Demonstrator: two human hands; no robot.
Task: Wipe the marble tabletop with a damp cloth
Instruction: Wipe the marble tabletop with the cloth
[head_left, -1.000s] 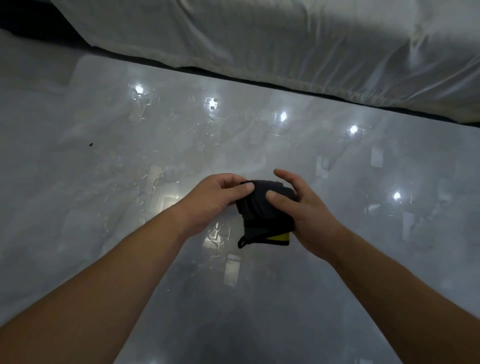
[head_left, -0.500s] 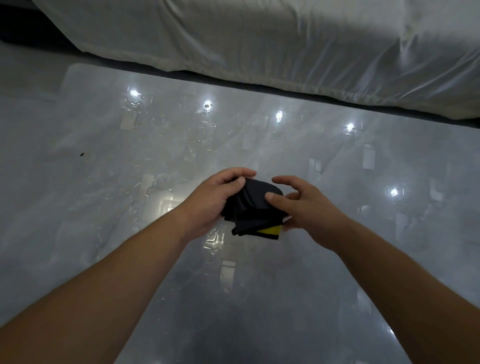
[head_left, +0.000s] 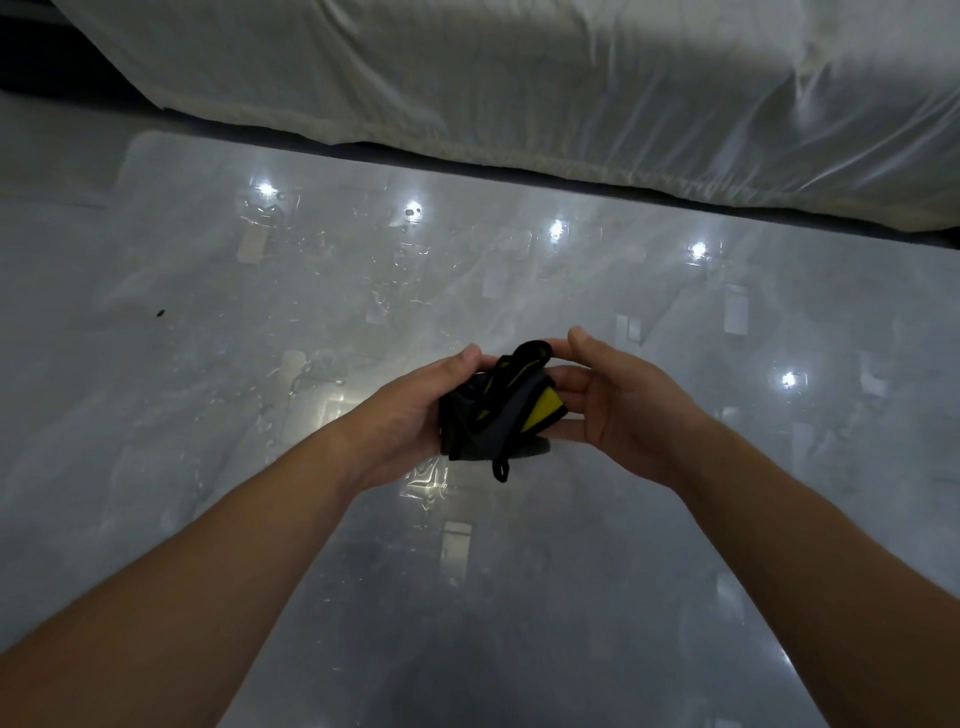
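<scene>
A bunched dark cloth (head_left: 491, 415) with yellow patches and a small black loop is held between both hands above the glossy grey marble tabletop (head_left: 260, 467). My left hand (head_left: 415, 410) cups its left side, palm turned inward. My right hand (head_left: 608, 400) holds its right side, thumb on the cloth's top edge and fingers under it. Water streaks and droplets shine on the marble to the left of and behind the hands.
A large piece of furniture under a pale plastic sheet (head_left: 571, 93) runs along the table's far edge. A small dark speck (head_left: 160, 313) lies on the marble at the left. Ceiling lights are mirrored in the wet surface.
The hands have turned their palms inward and spread the cloth apart, so its yellow inside and loop now show. The cloth has lifted slightly off the marble.
</scene>
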